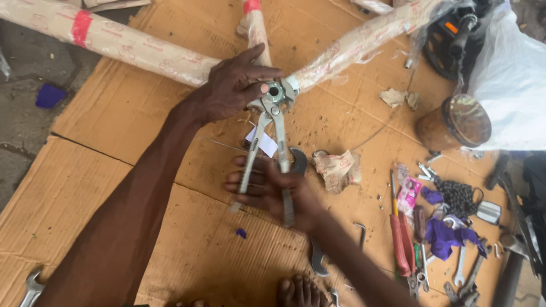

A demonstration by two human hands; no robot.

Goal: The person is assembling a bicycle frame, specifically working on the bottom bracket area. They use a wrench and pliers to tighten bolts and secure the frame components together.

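Pliers (267,145) run lengthwise away from the person, jaws clamping the frame joint (277,91); right hand (267,190) grips the handles, left hand (233,88) clasps the joint.

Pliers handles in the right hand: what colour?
Bare silver-grey metal, no coloured grips; the pliers show best in the head view, held by the right hand.

Soft, even daylight, no hard shadows. My right hand (267,190) and pliers handles (267,153) smeared by motion blur. White plastic sheet (506,85) at right edge overexposed. Corners slightly soft, cardboard (142,131) sharp.

Both hands (250,136) work pliers (267,142) on wrapped frame (341,48).
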